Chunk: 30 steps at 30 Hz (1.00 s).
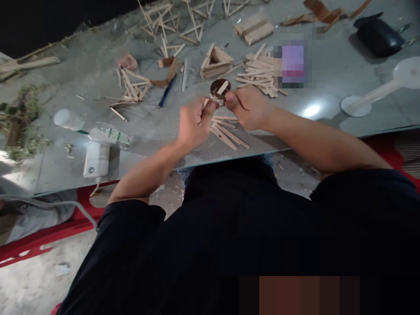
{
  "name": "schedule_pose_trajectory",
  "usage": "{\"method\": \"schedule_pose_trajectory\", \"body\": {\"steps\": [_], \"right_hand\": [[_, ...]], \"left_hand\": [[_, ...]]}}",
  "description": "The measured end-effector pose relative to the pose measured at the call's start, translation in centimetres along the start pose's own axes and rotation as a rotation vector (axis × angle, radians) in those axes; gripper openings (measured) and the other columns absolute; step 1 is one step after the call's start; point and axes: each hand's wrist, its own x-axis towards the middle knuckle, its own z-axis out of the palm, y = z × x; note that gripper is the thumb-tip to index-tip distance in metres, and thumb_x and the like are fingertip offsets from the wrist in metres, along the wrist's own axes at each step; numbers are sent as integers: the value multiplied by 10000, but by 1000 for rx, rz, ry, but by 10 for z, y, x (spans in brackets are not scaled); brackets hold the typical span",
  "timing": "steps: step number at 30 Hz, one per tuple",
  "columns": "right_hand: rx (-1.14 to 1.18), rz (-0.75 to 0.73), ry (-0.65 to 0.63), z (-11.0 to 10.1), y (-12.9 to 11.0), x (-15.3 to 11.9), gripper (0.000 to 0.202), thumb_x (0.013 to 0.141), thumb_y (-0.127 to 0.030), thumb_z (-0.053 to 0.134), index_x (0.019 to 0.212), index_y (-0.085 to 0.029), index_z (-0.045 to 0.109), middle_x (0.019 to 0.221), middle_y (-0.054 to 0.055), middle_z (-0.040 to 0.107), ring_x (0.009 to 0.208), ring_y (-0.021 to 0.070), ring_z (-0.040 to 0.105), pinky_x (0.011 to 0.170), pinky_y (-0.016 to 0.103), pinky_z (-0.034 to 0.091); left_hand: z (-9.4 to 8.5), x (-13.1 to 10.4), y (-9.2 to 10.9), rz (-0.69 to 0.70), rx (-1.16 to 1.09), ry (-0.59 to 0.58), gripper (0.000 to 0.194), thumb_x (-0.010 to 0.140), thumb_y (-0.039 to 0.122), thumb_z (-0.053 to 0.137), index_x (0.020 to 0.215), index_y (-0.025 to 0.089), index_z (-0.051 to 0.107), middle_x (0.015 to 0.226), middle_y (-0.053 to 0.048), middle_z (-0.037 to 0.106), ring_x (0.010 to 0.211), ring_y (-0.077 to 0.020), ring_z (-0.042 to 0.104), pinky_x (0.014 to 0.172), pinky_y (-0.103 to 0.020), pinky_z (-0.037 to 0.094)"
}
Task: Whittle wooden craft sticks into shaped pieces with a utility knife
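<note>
My left hand (196, 122) is closed on a thin wooden stick (205, 104) near the table's front edge. Close beside it, my right hand (250, 107) pinches a small dark strip (219, 96) whose end meets the left fingertips. What exactly the strip is cannot be made out. Just behind the fingers sits a small round dark brown bowl (216, 83), with a pale stick (223, 87) across it. Several loose flat sticks (226, 133) fan out on the glass below both hands. A stacked triangle of sticks (215, 65) stands behind the bowl.
A stick pile (260, 72) lies behind my right hand, near a blurred purple box (293, 63). Stick frames (134, 87), a blue pen (167, 91) and a white device (96, 158) are at left. A white stand (377, 92) and black case (379, 37) are at right.
</note>
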Motion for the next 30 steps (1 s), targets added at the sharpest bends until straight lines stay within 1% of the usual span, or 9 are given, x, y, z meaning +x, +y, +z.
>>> {"method": "schedule_pose_trajectory", "body": {"steps": [4, 7, 10, 13, 16, 19, 22, 25, 30], "right_hand": [[19, 18, -5, 2, -3, -2, 721, 1042, -890, 284, 721, -260, 426, 667, 46, 404, 655, 222, 289, 719, 394, 273], [13, 26, -7, 3, -4, -3, 724, 1021, -914, 302, 714, -267, 411, 657, 43, 392, 678, 223, 274, 741, 399, 297], [48, 34, 8, 5, -4, -3, 709, 996, -928, 385, 713, -281, 451, 651, 45, 407, 727, 249, 371, 784, 410, 380], [127, -8, 55, 5, -3, -1, 685, 1020, -891, 441, 720, -279, 501, 666, 44, 470, 750, 257, 479, 818, 423, 447], [229, -80, 156, 3, -1, 1, 732, 1057, -898, 332, 728, -263, 486, 697, 43, 492, 699, 237, 488, 750, 421, 447], [331, -74, 265, 1, 3, 4, 776, 1047, -931, 199, 735, -265, 448, 709, 49, 475, 681, 233, 490, 678, 418, 432], [465, -30, 262, -3, 4, 6, 748, 965, -988, 421, 770, -274, 529, 690, 43, 514, 689, 239, 529, 653, 412, 449], [546, 27, 250, -7, -3, 6, 595, 864, -910, 697, 901, -318, 657, 723, 24, 614, 660, 245, 564, 619, 422, 469], [540, 69, 267, -12, -17, 0, 376, 858, -758, 774, 948, -395, 747, 765, 16, 679, 674, 290, 630, 598, 467, 495]], "left_hand": [[1, -2, -3, 18, 48, -25, 534, 1088, 733, 542, 928, 280, 776, 813, -61, 721, 784, -241, 705, 783, -414, 516], [2, -3, -6, 34, 90, -18, 526, 1075, 737, 557, 948, 278, 782, 828, -71, 732, 802, -250, 708, 777, -404, 491], [2, -1, -7, 13, 101, -38, 512, 1058, 738, 585, 957, 281, 794, 815, -68, 730, 775, -244, 690, 771, -392, 479], [4, 4, -3, 16, 74, -3, 508, 1069, 719, 586, 914, 277, 784, 785, -60, 709, 741, -236, 659, 735, -397, 475], [6, 10, 4, -12, 6, 59, 538, 1095, 716, 540, 883, 278, 769, 753, -41, 666, 730, -216, 651, 725, -390, 497], [7, 14, 5, -79, -112, 75, 560, 1057, 772, 576, 868, 282, 772, 648, -7, 542, 633, -185, 588, 677, -371, 503], [6, 14, 4, -143, -210, 48, 572, 1004, 822, 625, 865, 288, 776, 584, 26, 411, 527, -154, 478, 579, -348, 448], [6, 12, 2, -178, -232, 29, 595, 981, 856, 626, 879, 292, 785, 579, 29, 388, 510, -150, 463, 546, -343, 431], [8, 11, 4, -233, -279, -79, 605, 948, 873, 655, 881, 285, 781, 564, 33, 386, 493, -148, 487, 503, -330, 445]]}}
